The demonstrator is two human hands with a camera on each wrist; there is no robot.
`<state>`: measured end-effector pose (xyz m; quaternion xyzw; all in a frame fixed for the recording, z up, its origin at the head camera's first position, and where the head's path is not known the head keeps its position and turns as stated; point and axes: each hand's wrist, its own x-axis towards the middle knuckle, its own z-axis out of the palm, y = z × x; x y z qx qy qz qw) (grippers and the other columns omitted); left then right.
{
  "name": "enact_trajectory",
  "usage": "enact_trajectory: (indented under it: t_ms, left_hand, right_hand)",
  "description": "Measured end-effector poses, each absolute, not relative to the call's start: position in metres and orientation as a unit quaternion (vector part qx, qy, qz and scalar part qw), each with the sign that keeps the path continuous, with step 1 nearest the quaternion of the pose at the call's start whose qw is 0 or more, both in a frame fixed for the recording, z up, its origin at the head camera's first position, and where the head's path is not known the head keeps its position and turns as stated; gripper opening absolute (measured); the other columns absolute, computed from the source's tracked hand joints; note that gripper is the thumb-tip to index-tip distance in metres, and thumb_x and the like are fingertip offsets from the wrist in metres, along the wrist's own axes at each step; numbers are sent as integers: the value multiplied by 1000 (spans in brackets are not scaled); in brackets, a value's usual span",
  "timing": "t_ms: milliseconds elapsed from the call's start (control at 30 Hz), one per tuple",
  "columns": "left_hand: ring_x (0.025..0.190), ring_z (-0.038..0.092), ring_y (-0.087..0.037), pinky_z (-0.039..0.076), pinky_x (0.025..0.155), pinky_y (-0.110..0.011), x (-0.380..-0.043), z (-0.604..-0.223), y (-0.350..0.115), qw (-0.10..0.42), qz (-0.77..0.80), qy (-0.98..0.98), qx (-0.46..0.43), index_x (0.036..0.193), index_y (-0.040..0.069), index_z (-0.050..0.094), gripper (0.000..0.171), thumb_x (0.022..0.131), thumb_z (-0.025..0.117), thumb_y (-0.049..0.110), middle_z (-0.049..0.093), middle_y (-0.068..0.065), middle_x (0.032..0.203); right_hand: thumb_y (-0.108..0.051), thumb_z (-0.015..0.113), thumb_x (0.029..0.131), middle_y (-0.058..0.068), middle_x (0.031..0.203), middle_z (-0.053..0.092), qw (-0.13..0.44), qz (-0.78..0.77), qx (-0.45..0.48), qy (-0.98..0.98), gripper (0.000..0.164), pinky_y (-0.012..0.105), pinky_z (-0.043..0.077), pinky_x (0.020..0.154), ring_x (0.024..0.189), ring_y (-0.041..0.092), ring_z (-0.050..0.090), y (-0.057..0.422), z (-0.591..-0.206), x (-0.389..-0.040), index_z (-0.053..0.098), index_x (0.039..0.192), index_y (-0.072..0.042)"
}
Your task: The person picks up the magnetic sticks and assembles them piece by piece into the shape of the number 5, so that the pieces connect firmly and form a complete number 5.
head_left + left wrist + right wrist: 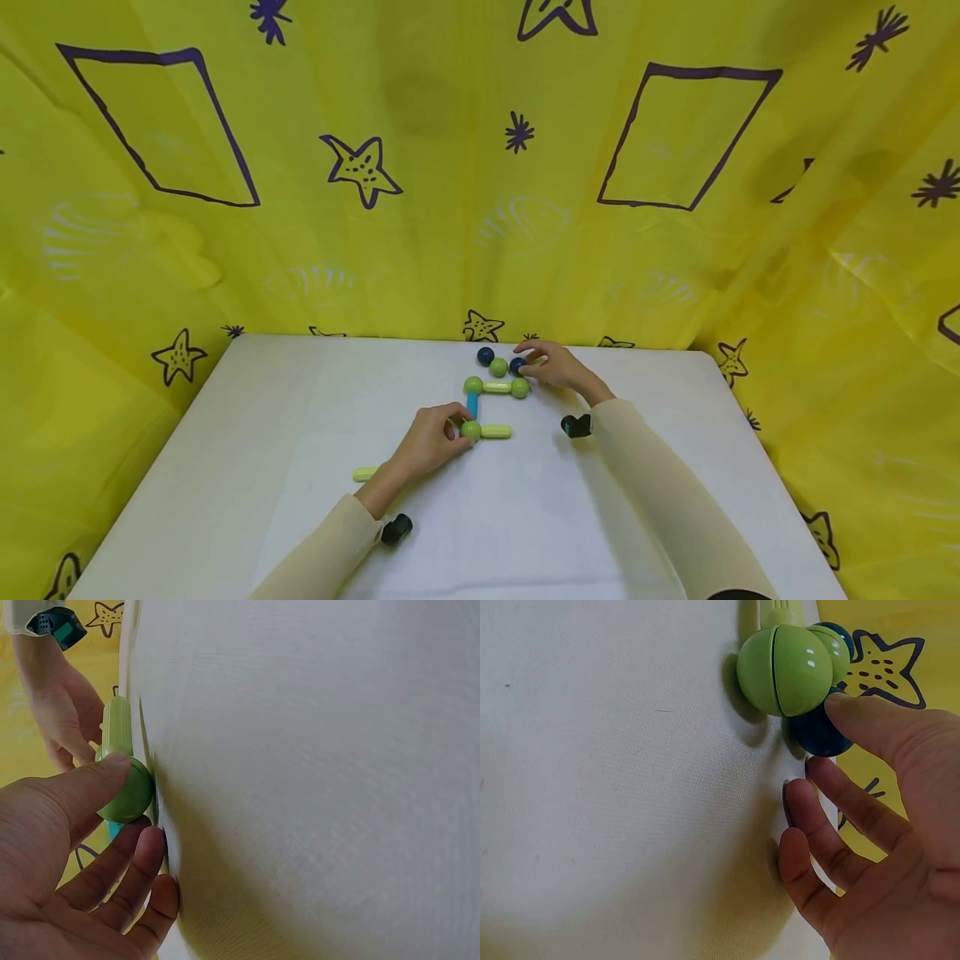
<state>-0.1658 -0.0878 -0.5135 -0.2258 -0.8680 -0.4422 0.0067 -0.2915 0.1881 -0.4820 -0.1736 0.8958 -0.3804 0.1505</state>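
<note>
My left hand (429, 440) pinches a green ball (131, 796) between thumb and forefinger at the near corner of a flat ball-and-stick shape. From that ball a light green stick (497, 432) points right, and a blue stick (472, 406) leads back to another green ball (473, 385). A second light green stick (497, 387) joins this one to a green ball (520, 388) on its right. Just behind, my right hand (558, 367) holds a dark blue ball (821, 733) with thumb and forefinger, the other fingers spread.
Another dark blue ball (485, 357) and a loose green ball (498, 367) lie by the table's back edge. A light green stick (364, 474) is partly covered by my left wrist. Yellow patterned curtain (450, 250) surrounds the white table (247, 433).
</note>
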Motion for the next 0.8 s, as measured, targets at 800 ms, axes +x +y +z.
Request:
enact_trajectory:
  t_ms: [800]
  left_hand:
    - [69,57,-10,48,63,-23,-166,-515,-88,11,-441,-869,-225,107,7,72,26,84,84,7,71,-2,91]
  right_hand:
    - [-13,70,98,18,121,67,149,-361,-173,904,34,52,48,98,110,34,63,187,-481,-291,66,131,-8]
